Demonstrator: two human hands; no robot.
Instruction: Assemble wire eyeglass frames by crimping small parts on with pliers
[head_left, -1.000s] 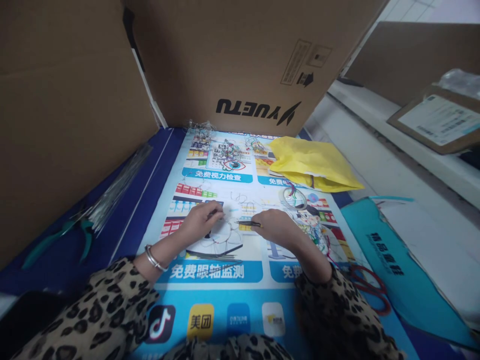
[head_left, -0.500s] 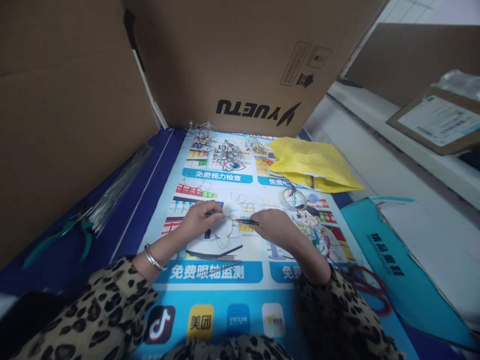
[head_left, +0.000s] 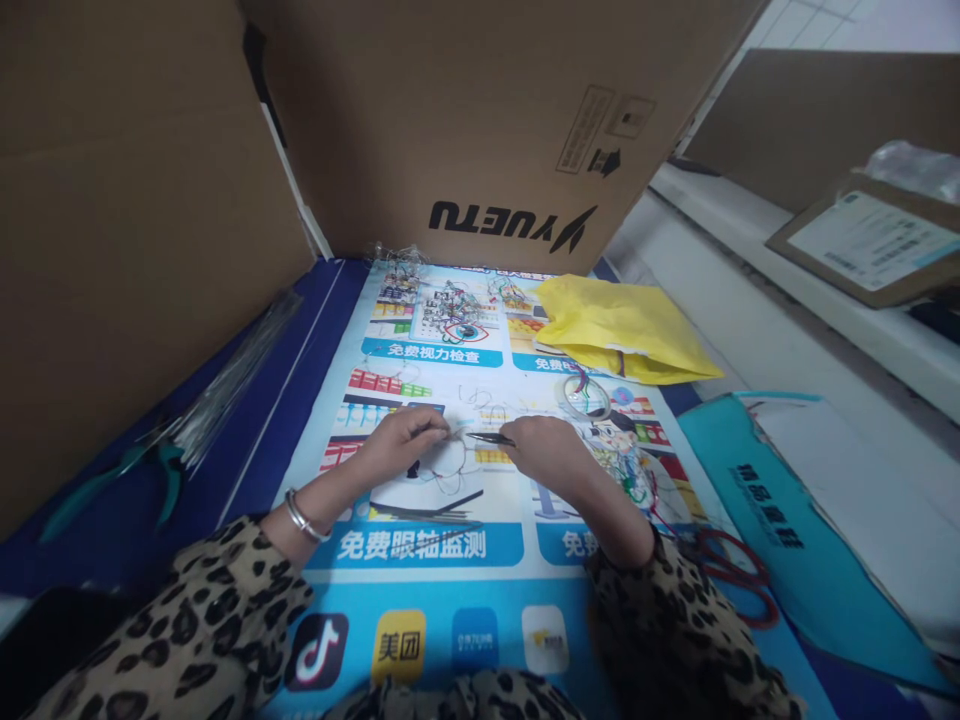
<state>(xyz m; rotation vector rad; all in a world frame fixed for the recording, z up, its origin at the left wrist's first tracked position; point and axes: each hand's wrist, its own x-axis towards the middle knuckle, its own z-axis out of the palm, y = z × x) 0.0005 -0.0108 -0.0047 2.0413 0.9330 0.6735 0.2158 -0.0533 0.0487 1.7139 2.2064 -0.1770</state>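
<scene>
My left hand (head_left: pixel 401 437) rests on a printed poster (head_left: pixel 420 545) and pinches a thin wire piece (head_left: pixel 453 460) between thumb and fingers. My right hand (head_left: pixel 551 452) is closed round dark tweezers (head_left: pixel 489 438) whose tips point left at the pinched wire. Loops of thin wire lie on the poster just below the two hands. A silver bangle (head_left: pixel 300 516) sits on my left wrist. Both sleeves are leopard print.
Cardboard walls (head_left: pixel 480 130) stand behind and to the left. Green-handled pliers (head_left: pixel 142 468) and a bundle of wires (head_left: pixel 232 368) lie at the left. A yellow bag (head_left: pixel 626 328), a tape roll (head_left: pixel 589 396), coloured wire bits (head_left: pixel 634 475), red-handled scissors (head_left: pixel 731 572) and a teal bag (head_left: pixel 780 530) lie to the right.
The tweezers' tips have edged left toward my left hand's fingertips. Both hands stay in nearly the same place; the view has shifted slightly.
</scene>
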